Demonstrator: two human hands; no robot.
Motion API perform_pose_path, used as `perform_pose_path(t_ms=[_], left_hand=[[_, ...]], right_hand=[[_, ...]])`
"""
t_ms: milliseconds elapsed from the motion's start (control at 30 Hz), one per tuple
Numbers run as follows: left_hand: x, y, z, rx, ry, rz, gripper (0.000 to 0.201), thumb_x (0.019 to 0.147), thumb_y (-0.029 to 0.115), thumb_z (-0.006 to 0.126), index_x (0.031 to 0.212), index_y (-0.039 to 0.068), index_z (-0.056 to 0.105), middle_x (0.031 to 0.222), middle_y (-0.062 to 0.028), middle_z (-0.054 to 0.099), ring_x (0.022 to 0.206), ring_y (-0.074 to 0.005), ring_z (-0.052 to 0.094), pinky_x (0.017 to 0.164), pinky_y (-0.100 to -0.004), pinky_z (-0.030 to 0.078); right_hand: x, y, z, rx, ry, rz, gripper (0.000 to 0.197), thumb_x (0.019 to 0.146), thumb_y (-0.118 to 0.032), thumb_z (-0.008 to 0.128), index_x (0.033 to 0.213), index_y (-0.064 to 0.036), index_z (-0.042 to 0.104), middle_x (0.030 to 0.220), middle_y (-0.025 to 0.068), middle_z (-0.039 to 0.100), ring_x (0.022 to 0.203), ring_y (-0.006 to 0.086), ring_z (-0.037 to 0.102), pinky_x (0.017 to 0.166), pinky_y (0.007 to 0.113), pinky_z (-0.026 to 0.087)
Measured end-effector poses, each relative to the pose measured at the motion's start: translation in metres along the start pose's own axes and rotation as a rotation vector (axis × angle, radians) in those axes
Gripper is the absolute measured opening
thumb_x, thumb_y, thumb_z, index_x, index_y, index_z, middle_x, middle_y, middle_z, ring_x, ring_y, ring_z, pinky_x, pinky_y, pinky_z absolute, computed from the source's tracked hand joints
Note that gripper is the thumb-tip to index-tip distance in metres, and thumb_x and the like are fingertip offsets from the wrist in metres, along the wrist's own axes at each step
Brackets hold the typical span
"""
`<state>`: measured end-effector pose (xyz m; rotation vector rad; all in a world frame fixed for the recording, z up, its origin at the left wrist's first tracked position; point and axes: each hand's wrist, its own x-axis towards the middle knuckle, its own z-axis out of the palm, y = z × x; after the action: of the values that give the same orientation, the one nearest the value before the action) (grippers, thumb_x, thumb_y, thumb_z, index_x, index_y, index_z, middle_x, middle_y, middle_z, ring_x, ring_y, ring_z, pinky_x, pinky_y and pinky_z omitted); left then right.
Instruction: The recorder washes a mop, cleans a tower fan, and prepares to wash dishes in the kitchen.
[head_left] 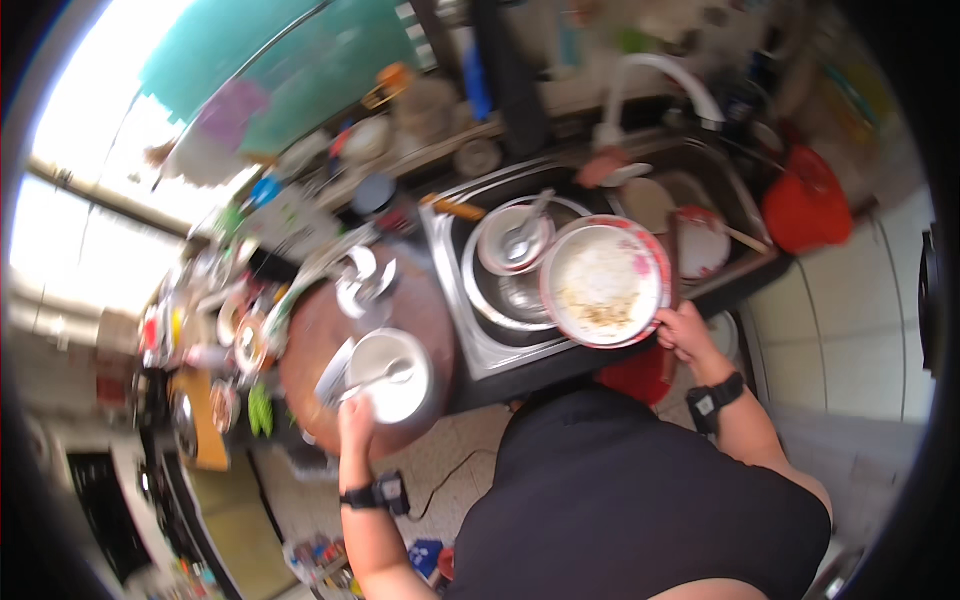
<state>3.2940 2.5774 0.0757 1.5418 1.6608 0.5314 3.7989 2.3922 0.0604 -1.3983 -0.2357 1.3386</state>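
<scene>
My right hand (685, 338) is closed on the rim of a white dish (605, 275) with a red patterned edge. Brownish food bits lie in that dish, which I hold over the front of the sink. On the left, my left hand (357, 418) is closed at the near edge of a deep white bowl (395, 405). A spoon (385, 375) rests across this bowl, its handle close to my fingers. Under the bowl is a round brown board (315, 330). A smaller bowl (516, 240) with a metal spoon sits inside a metal basin (480, 290) in the sink.
The steel double sink (440, 270) holds another red-rimmed dish (703, 245) in its right basin. A white curved faucet (665, 65) stands behind it. At the right hangs a red container (808, 205). Bottles and clutter crowd the counter at left, near green vegetables (261, 410).
</scene>
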Motion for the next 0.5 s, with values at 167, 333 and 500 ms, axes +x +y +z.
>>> perform_pose_path(t_ms=[167, 333, 500], left_hand=[[-0.018, 0.022, 0.000, -0.206, 0.076, -0.174, 0.019, 0.081, 0.013, 0.045, 0.085, -0.003, 0.053, 0.070, -0.0029, 0.051, 0.061, -0.0098, 0.045, 0.051, -0.0253, 0.037], [-0.038, 0.058, -0.024, -0.093, 0.006, -0.400, 0.036, 0.083, 0.030, 0.051, 0.095, -0.004, 0.052, 0.068, -0.0051, 0.056, 0.056, -0.0099, 0.053, 0.050, -0.0182, 0.042], [-0.074, 0.128, -0.032, 0.761, 0.399, -0.058, 0.032, 0.074, 0.027, 0.062, 0.074, -0.004, 0.055, 0.062, -0.0120, 0.056, 0.054, -0.0230, 0.053, 0.056, -0.0336, 0.043]], right_hand=[[-0.001, -0.004, -0.003, 0.097, 0.009, -0.053, 0.008, 0.076, -0.003, 0.048, 0.083, 0.0011, 0.049, 0.051, -0.0023, 0.039, 0.035, 0.0039, 0.032, 0.033, 0.020, 0.026], [-0.010, -0.006, -0.040, 0.174, 0.127, -0.088, 0.006, 0.075, -0.004, 0.049, 0.080, 0.0002, 0.049, 0.049, -0.0016, 0.038, 0.033, 0.0046, 0.031, 0.032, 0.021, 0.026], [-0.022, -0.011, -0.089, 0.183, 0.304, -0.189, 0.010, 0.075, -0.004, 0.050, 0.085, 0.0000, 0.050, 0.055, -0.0005, 0.044, 0.034, 0.0051, 0.032, 0.032, 0.021, 0.025]])
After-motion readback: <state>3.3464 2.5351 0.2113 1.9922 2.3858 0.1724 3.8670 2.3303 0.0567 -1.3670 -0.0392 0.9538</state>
